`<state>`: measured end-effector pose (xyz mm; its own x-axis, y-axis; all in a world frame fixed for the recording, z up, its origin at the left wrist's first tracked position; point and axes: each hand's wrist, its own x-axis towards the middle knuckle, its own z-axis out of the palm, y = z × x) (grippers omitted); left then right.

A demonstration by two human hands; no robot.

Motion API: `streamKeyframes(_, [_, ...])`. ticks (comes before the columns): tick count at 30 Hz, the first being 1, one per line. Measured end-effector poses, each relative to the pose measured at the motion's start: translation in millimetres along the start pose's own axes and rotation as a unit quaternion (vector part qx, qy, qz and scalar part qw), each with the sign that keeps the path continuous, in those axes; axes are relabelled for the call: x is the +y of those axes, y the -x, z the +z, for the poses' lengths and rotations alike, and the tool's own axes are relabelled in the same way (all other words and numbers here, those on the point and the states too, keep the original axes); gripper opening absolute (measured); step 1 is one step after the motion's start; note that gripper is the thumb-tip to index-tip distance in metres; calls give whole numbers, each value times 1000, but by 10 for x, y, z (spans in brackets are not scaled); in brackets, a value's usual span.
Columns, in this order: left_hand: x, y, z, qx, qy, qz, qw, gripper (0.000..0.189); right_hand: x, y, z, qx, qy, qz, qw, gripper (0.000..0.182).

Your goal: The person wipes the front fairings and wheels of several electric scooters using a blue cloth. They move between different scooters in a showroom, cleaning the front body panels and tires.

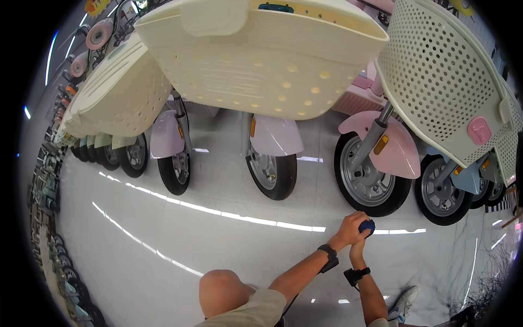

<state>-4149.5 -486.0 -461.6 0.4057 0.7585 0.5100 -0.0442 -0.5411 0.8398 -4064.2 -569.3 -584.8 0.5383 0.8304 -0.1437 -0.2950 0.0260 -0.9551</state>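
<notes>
My left hand (352, 227) and my right hand (358, 246) are together, low in front of a pink scooter's front wheel (372, 175). Between them is a small bunched dark blue item (367, 227), which looks like cloth. My left fingers wrap over its near side. My right hand comes up from below with its thumb against the item; its other fingers are mostly hidden behind my left hand. Each wrist wears a black strapped device. Above the wheel is a glossy pink front fender (394, 149) with an orange reflector (381, 144).
Scooters stand in a row. A large cream basket (261, 69) overhangs the middle one, and a perforated basket (441, 77) overhangs the pink one. A lilac fender (276, 137) and a blue fender (466, 171) flank it. The floor (171, 237) is glossy; more vehicles line the left.
</notes>
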Motion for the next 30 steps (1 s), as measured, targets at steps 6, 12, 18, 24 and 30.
streamKeyframes(6, [-167, -169, -572, 152, 72, -210, 963, 20, -638, 94, 775, -102, -129, 32, 986, 71])
streamKeyframes(12, [-91, 68, -1368, 256, -48, -253, 932, 23, -297, -147, 1723, -192, -264, 243, 913, 51])
streamKeyframes(18, [155, 8, -2072, 323, -134, -175, 920, 22, -899, 97, 2451, -153, -209, 70, 963, 29])
streamKeyframes(24, [196, -645, -2335, 410, -152, -96, 894, 28, -1485, -291, 3087, 95, 99, -337, 932, 28])
streamKeyframes(30, [15, -357, -2290, 212, -219, 18, 952, 50, -1104, -342, 3164, 18, 252, -332, 909, 39])
